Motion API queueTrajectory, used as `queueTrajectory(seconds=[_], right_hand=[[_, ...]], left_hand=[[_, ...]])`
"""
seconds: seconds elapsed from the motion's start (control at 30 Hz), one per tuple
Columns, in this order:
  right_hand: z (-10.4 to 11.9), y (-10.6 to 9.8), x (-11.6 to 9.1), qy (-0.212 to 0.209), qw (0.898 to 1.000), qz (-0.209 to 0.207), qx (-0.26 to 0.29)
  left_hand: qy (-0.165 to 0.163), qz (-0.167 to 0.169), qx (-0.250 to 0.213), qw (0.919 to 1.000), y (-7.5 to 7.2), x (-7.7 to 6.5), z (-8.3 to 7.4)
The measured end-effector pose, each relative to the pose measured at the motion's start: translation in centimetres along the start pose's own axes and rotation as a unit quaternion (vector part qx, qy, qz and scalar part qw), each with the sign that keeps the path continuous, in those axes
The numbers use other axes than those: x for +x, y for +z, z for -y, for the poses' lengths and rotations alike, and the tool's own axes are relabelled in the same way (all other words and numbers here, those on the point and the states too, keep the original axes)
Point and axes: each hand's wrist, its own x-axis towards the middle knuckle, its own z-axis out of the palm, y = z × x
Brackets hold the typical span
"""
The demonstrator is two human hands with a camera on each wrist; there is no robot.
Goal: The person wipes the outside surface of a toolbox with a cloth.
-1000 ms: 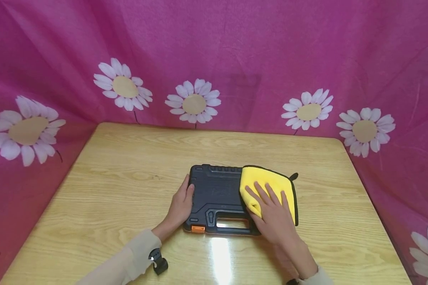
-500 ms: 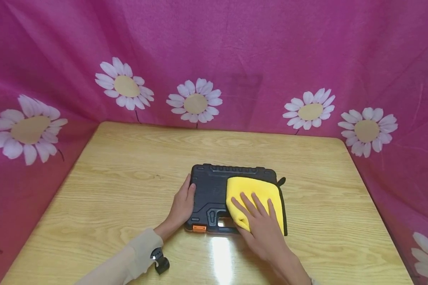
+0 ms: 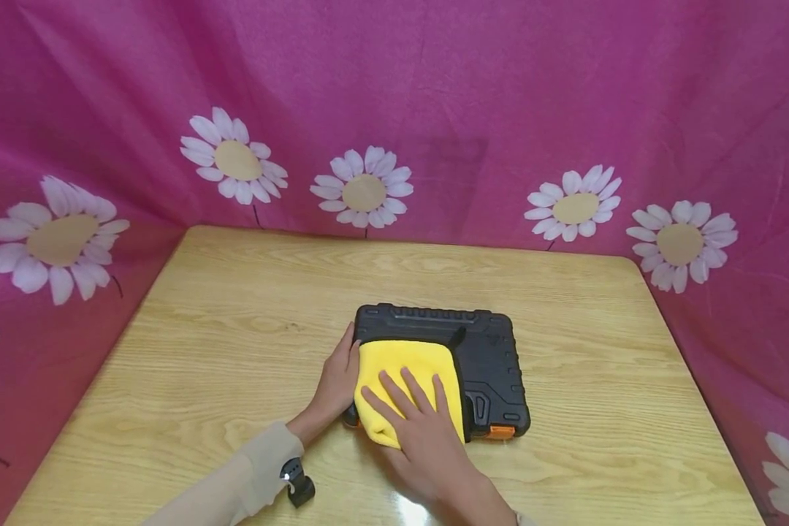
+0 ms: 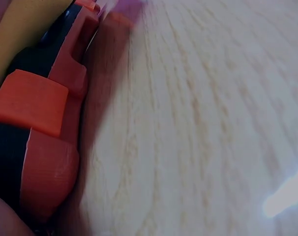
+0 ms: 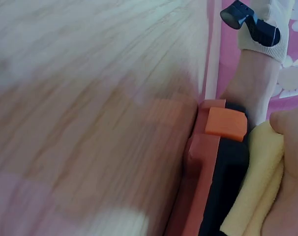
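Note:
A black tool case (image 3: pixel 489 358) with orange latches lies flat on the wooden table, its handle side toward me. My left hand (image 3: pixel 337 374) holds the case's left edge, thumb at the top rim and fingers along the side. A folded yellow cloth (image 3: pixel 404 358) with black trim covers the left part of the lid. Flat on that cloth, fingers spread, rests my right hand (image 3: pixel 427 438). The carry handle is mostly hidden beneath cloth and hand. In the left wrist view the reddish lower shell (image 4: pixel 50 177) and a latch (image 4: pixel 33 101) show up close.
The wooden table (image 3: pixel 237 314) extends around the case on all sides. Behind and beside it hangs a magenta curtain (image 3: pixel 460 88) printed with white daisies. A black strapped device (image 3: pixel 297 482) sits at my left sleeve.
My right hand has slid the yellow cloth leftward across the lid, from the right end to the left edge, uncovering the right side. My left hand has stayed at the case's edge.

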Motion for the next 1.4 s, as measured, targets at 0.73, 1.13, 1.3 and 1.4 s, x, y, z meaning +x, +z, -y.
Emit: queueTrajectory(seconds=[0.73, 1.13, 1.3, 1.4], right_hand=[[-2.8, -1.5, -2.2, 0.008, 0.997, -0.009, -0.078], [-6.0, -2.6, -5.5, 0.06, 0.994, -0.048, -0.077], [-6.8, -2.8, -6.3, 0.082, 0.993, -0.049, -0.067], [-7.0, -3.0, -6.5, 0.087, 0.993, -0.053, -0.055]], left_hand=[[-0.029, 0.005, 0.018, 0.9994, -0.2, 0.1, -0.3], [-0.022, 0.001, 0.017, 0.9996, -0.1, 0.1, -0.1], [-0.029, 0.004, 0.011, 0.9995, -0.2, 0.1, -0.3], [-0.032, 0.0, 0.011, 0.9994, -0.2, 0.1, -0.3]])
